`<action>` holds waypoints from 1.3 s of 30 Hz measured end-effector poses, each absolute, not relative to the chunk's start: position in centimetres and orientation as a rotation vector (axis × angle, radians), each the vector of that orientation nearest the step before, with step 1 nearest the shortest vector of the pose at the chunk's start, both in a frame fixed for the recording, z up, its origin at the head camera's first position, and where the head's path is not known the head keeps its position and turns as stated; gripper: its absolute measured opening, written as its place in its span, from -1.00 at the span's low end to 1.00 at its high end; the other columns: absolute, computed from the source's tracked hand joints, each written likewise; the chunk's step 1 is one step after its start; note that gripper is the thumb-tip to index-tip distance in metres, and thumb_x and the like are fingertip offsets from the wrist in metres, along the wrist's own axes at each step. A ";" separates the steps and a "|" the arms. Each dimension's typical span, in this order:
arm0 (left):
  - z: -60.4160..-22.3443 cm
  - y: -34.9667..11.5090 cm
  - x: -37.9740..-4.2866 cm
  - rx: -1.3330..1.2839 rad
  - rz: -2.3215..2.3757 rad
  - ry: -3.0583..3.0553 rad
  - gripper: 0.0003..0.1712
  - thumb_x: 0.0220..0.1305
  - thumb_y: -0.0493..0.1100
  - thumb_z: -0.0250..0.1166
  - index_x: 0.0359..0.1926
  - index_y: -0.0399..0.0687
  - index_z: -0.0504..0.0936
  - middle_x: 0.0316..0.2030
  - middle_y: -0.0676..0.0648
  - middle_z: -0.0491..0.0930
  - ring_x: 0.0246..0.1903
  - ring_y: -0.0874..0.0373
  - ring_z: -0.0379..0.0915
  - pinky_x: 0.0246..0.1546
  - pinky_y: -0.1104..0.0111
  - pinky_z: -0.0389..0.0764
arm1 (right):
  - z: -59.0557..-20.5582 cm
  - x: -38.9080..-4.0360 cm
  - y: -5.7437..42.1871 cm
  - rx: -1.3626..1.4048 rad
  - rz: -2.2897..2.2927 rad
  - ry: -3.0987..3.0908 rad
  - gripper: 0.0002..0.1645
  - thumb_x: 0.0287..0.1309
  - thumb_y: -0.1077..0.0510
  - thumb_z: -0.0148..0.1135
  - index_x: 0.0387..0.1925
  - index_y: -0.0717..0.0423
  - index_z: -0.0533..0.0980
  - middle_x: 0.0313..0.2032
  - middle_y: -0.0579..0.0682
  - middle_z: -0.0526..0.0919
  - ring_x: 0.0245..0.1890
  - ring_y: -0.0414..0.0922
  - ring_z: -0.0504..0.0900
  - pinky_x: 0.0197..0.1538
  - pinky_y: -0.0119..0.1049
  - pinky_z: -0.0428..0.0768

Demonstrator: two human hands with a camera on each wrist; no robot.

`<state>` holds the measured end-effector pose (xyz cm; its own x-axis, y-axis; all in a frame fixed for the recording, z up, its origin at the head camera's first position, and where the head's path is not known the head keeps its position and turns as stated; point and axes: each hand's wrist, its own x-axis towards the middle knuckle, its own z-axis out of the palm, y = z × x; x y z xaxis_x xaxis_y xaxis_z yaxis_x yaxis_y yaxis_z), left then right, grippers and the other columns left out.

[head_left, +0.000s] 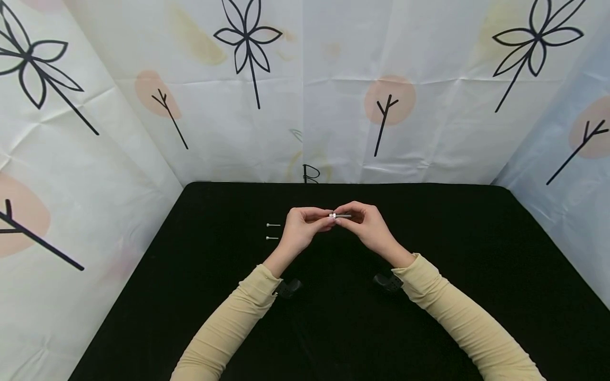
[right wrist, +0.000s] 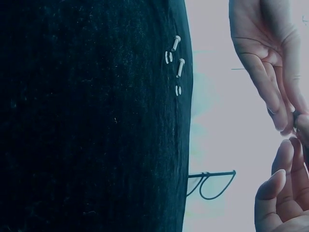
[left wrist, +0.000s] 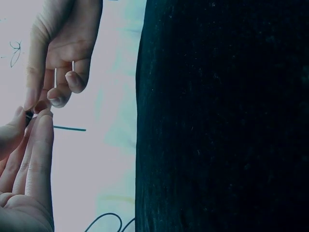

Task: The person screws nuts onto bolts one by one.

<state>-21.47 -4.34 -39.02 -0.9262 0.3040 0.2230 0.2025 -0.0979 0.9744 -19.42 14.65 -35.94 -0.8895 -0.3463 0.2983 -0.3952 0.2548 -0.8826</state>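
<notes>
In the head view, both hands meet above the black table. My left hand (head_left: 301,227) pinches the head end of a metal bolt (head_left: 345,216) between thumb and fingers. The bolt lies level, its shank pointing right. Thumb and index finger of my right hand (head_left: 369,227) grip a bright nut (head_left: 334,215) around the bolt, close to the head. Fingertips mostly hide these small parts in both wrist views; only a dark bit of the held hardware (left wrist: 29,116) shows in the left one.
Left of the hands, two more bolts (head_left: 273,225) (head_left: 272,238) rest on the black-covered table (head_left: 214,317). The right wrist view also shows several small rings (right wrist: 168,57) (right wrist: 178,90) beside them. A patterned white curtain (head_left: 333,132) stands around the table's back and sides.
</notes>
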 end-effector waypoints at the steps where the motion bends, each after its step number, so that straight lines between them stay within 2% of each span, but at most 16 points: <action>1: -39.0 -4.4 -21.5 0.583 2.200 2.063 -0.79 0.22 -0.33 0.31 -0.15 -0.40 0.66 -0.22 -0.22 0.68 -0.23 0.02 0.66 -0.19 0.23 0.69 | -35.9 -19.4 14.7 0.717 1.741 -2.463 -0.80 0.24 0.32 0.22 -0.11 0.35 0.56 -0.13 0.19 0.61 -0.18 -0.03 0.64 -0.16 -0.35 0.65; 5: -39.1 -4.4 -21.6 0.577 2.201 2.063 -0.79 0.22 -0.33 0.31 -0.15 -0.40 0.66 -0.22 -0.23 0.68 -0.23 0.02 0.66 -0.19 0.23 0.70 | -36.0 -19.5 14.7 0.729 1.750 -2.455 -0.77 0.26 0.32 0.21 -0.09 0.37 0.53 -0.13 0.21 0.60 -0.16 -0.01 0.63 -0.13 -0.33 0.64; 12: -39.2 -4.3 -21.6 0.539 2.217 2.055 -0.79 0.21 -0.32 0.33 -0.16 -0.39 0.67 -0.25 -0.23 0.69 -0.28 0.02 0.67 -0.19 0.23 0.70 | -36.0 -19.5 14.6 0.800 1.805 -2.387 -0.77 0.18 0.42 0.23 -0.11 0.43 0.50 -0.14 0.25 0.59 -0.10 0.12 0.61 -0.06 -0.15 0.66; 17: -39.0 -4.2 -21.4 0.556 2.214 2.048 -0.80 0.22 -0.33 0.32 -0.16 -0.40 0.67 -0.24 -0.22 0.68 -0.27 0.02 0.67 -0.19 0.23 0.69 | -36.0 -19.4 14.5 0.779 1.773 -2.403 -0.80 0.19 0.43 0.22 -0.13 0.42 0.52 -0.14 0.24 0.60 -0.08 0.10 0.60 -0.02 -0.24 0.65; 24: -38.9 -4.2 -21.3 0.562 2.213 2.046 -0.81 0.23 -0.34 0.31 -0.17 -0.40 0.67 -0.25 -0.23 0.69 -0.27 0.02 0.67 -0.19 0.22 0.70 | -35.7 -19.2 14.5 0.741 1.718 -2.443 -0.79 0.20 0.38 0.23 -0.12 0.38 0.54 -0.15 0.20 0.62 -0.19 0.00 0.63 -0.21 -0.38 0.64; 32: -38.8 -4.3 -21.3 0.560 2.205 2.037 -0.80 0.22 -0.35 0.31 -0.17 -0.43 0.66 -0.24 -0.25 0.68 -0.24 0.02 0.67 -0.19 0.22 0.69 | -35.6 -19.1 14.5 0.732 1.695 -2.452 -0.81 0.20 0.37 0.25 -0.14 0.37 0.55 -0.16 0.20 0.63 -0.24 0.00 0.63 -0.27 -0.40 0.62; 39: -38.8 -4.2 -21.3 0.555 2.214 2.011 -0.80 0.22 -0.34 0.30 -0.16 -0.42 0.66 -0.23 -0.25 0.68 -0.24 0.01 0.67 -0.18 0.21 0.69 | -35.7 -19.2 14.8 0.725 1.757 -2.453 -0.79 0.21 0.38 0.23 -0.11 0.38 0.55 -0.13 0.22 0.62 -0.16 0.03 0.64 -0.17 -0.37 0.64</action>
